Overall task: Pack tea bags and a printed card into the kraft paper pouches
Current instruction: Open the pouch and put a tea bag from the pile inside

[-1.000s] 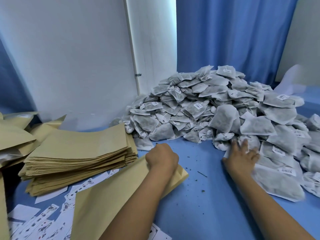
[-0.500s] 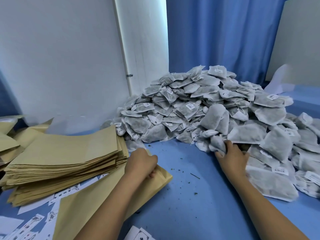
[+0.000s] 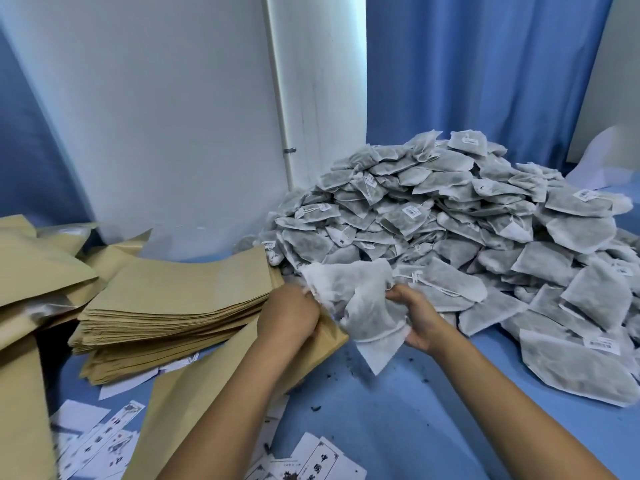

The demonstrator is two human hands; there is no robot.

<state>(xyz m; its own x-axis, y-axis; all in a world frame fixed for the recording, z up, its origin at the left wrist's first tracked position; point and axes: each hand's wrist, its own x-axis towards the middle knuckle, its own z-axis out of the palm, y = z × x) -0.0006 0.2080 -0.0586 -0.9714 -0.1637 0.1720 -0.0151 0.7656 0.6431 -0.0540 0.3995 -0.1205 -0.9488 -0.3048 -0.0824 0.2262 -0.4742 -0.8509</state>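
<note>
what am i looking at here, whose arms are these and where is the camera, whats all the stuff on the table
No machine here: these are a person's two bare arms, filmed by a camera worn on their head, looking forward and down. The surface is a blue table. At the right lies a big heap of grey-white mesh tea bags. At the left sits a stack of flat tan kraft paper pouches, with white printed cards scattered in front. The right hand grips a bunch of tea bags taken from the heap. The left hand holds the mouth of one kraft pouch lying on the table, beside the bunch, apparently ready for filling.
</note>
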